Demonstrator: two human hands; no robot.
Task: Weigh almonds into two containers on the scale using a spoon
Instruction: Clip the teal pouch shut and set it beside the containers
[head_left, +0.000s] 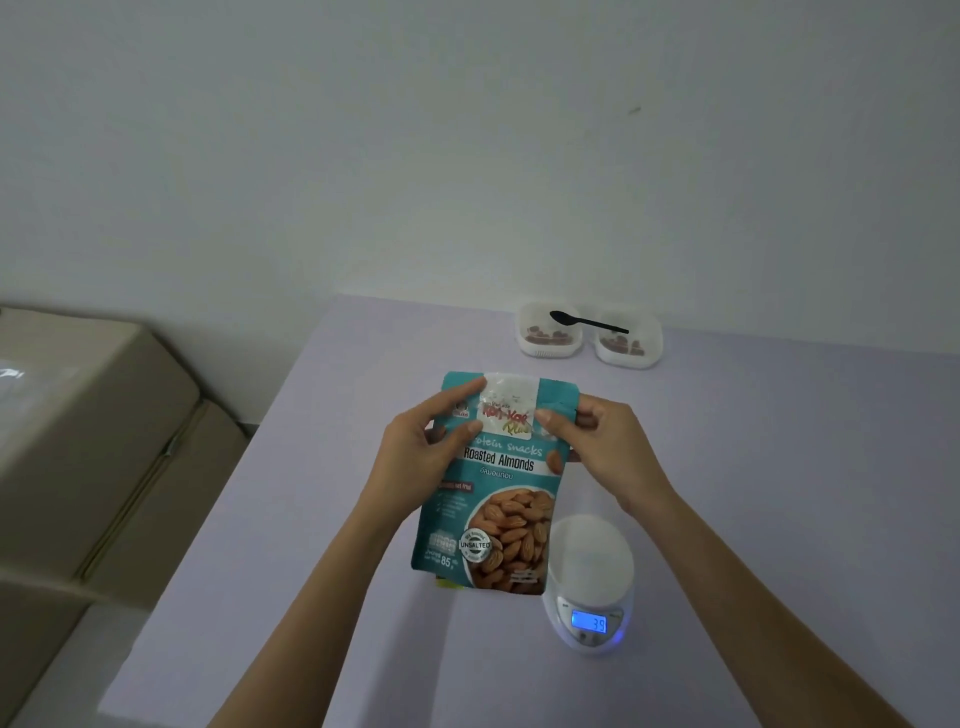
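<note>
A teal bag of roasted almonds (493, 514) is held upright above the lilac table (779, 467). My left hand (421, 457) grips its upper left side and my right hand (597, 447) pinches its upper right edge. To the bag's lower right stands a white round scale (592, 582) with a bare platform and a lit blue display. At the table's far edge sit two clear plastic containers, the left one (549, 332) and the right one (629, 340), each with a few almonds inside. A black spoon (587, 321) lies across both rims.
Cardboard boxes (88, 441) are stacked to the left of the table. A plain white wall rises behind the table's far edge.
</note>
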